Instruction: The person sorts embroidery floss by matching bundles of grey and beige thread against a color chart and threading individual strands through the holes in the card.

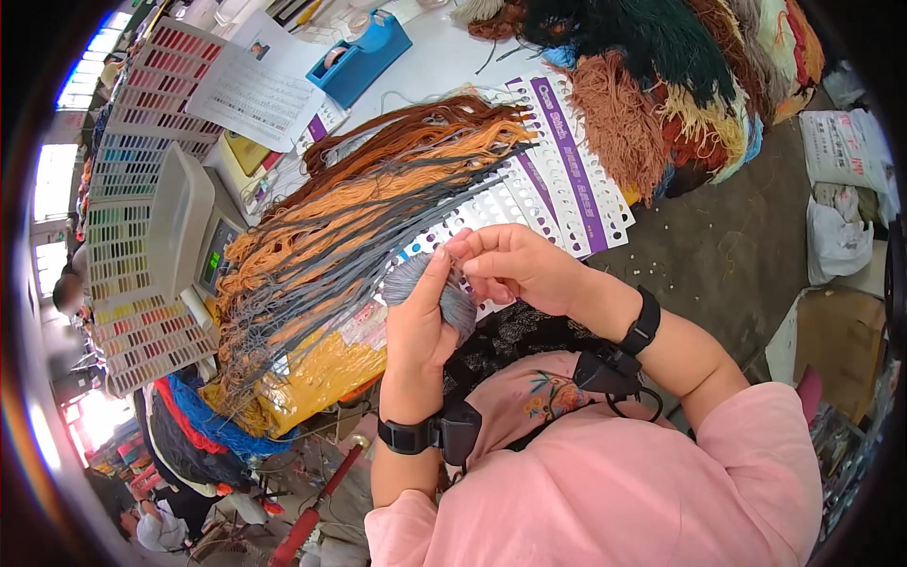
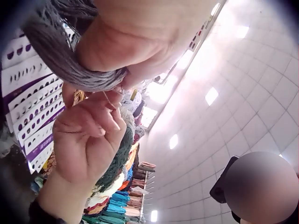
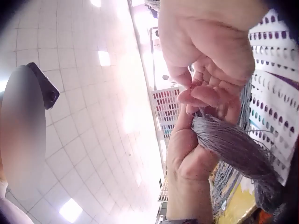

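A skein of grey embroidery thread is gripped in my left hand, its thumb lying along the top. The right wrist view shows the skein bunched tight at the fingers and hanging loose at its far end. My right hand meets the left fingertips at that bunched end, fingers curled. In the left wrist view a fine strand runs from the skein down to the right hand's pinched fingers. The fingertips overlap there and hide part of the strand.
Brown thread, orange thread and grey thread lie across the table. Punched thread cards sit beside them. A digital scale, a blue tape dispenser and colour charts stand at left and back. Thread bundles pile up at right.
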The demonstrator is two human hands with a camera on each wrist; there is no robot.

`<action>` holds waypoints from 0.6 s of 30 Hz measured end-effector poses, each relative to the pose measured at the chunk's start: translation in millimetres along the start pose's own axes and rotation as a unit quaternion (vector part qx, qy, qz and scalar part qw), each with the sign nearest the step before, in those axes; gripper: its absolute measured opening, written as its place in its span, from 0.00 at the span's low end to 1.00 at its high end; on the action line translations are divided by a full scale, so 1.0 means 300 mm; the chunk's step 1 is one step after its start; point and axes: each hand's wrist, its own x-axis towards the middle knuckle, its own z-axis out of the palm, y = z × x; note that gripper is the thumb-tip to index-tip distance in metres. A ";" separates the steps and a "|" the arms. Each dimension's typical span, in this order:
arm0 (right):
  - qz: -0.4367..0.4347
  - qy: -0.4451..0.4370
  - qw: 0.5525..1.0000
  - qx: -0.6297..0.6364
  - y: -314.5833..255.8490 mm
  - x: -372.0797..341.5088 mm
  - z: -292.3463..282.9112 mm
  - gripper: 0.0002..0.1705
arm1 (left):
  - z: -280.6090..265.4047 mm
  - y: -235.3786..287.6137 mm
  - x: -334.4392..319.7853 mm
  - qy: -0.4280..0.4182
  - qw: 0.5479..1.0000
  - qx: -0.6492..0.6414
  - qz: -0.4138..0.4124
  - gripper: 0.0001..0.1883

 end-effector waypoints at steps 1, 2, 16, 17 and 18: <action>-0.003 -0.006 1.000 -0.021 0.008 0.004 -0.005 0.04 | 0.009 0.000 -0.001 0.023 1.000 0.004 0.005 0.17; -0.006 -0.013 0.999 -0.043 0.014 0.009 -0.010 0.04 | 0.010 0.001 -0.002 0.018 1.000 0.000 0.001 0.16; -0.617 0.133 0.766 0.122 -0.831 -0.580 -0.668 0.05 | -0.666 0.329 -0.062 0.062 0.880 -0.457 0.116 0.12; -0.629 0.133 0.765 0.031 -0.862 -0.579 -0.628 0.05 | -0.557 0.341 -0.045 0.015 0.905 -0.411 0.106 0.13; -0.635 0.131 0.759 -0.059 -0.864 -0.541 -0.571 0.05 | -0.455 0.329 -0.016 -0.031 0.926 -0.363 0.097 0.14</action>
